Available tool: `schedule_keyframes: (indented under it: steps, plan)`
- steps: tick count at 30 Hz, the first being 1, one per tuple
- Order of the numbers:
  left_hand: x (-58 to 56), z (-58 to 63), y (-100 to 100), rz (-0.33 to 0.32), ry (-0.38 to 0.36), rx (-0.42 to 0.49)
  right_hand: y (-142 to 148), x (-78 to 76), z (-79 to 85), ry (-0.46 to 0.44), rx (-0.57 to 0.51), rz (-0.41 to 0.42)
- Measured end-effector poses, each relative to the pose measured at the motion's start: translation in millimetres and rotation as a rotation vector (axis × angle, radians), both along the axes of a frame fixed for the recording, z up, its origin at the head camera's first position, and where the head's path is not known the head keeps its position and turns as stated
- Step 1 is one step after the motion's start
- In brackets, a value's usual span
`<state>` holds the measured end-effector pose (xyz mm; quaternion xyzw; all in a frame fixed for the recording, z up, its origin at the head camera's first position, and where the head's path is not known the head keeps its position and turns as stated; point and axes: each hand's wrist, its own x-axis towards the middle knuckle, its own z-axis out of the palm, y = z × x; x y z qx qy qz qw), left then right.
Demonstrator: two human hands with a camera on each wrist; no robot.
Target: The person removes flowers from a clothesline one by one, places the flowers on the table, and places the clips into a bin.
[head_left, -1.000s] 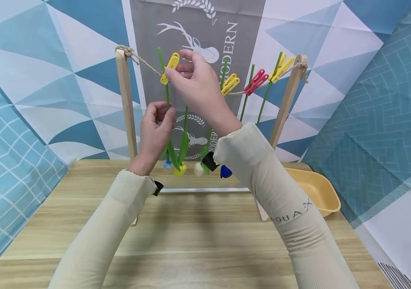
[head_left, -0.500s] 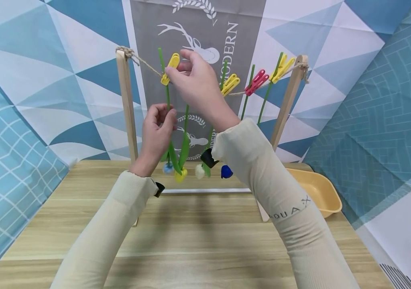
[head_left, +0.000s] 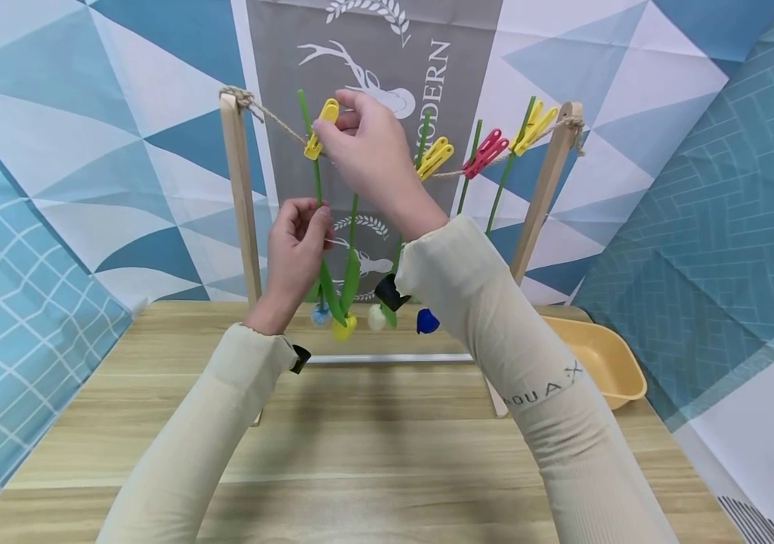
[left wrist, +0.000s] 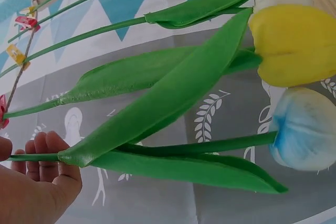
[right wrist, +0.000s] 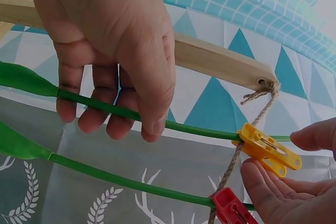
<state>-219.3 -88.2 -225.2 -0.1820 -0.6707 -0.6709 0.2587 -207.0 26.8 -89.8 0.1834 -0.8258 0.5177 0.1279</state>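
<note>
My left hand (head_left: pixel 295 242) pinches the green stem of a pale blue and white artificial tulip (left wrist: pixel 305 129), which hangs bloom down. A yellow clothespin (right wrist: pixel 268 150) sits over that stem on a twine line (right wrist: pixel 229 167). Around the clothespin is my right hand (head_left: pixel 376 155): in the right wrist view the thumb is apart from it, while a fingertip lies right at its underside. The clothespin's own jaws are closed. Beside this flower hangs a yellow tulip (left wrist: pixel 294 45), its stem in a red clothespin (right wrist: pixel 231 205).
Twine runs between two wooden posts (head_left: pixel 240 189). Farther right hang more tulips, among them a white one (head_left: pixel 376 317) and a dark blue one (head_left: pixel 428 321), under yellow and red clothespins. A yellow basin (head_left: pixel 621 363) stands at the right on the wooden table (head_left: pixel 360 468).
Both hands stay almost where they were, at the stem and the clothespin. The hanging blooms have swayed slightly.
</note>
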Motion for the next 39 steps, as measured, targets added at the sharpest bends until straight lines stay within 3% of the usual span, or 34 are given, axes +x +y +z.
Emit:
schedule_keyframes:
  steps: [7, 13, 23, 39]
  plan:
    - [0.7, -0.8, -0.5, 0.019, 0.017, -0.007, 0.0, -2.8, -1.9, 0.035, -0.005, -0.023]
    - [0.3, 0.0, 0.6, 0.005, 0.052, 0.031, -0.5, -3.0, 0.9, 0.021, -0.046, -0.023]
    - [0.9, 1.5, 0.1, -0.033, 0.037, 0.083, 0.6, -1.7, 2.2, 0.013, -0.061, -0.016]
    - [0.7, 0.8, -4.8, -0.023, 0.048, -0.029, 2.5, 0.2, -2.4, 0.063, -0.058, -0.014]
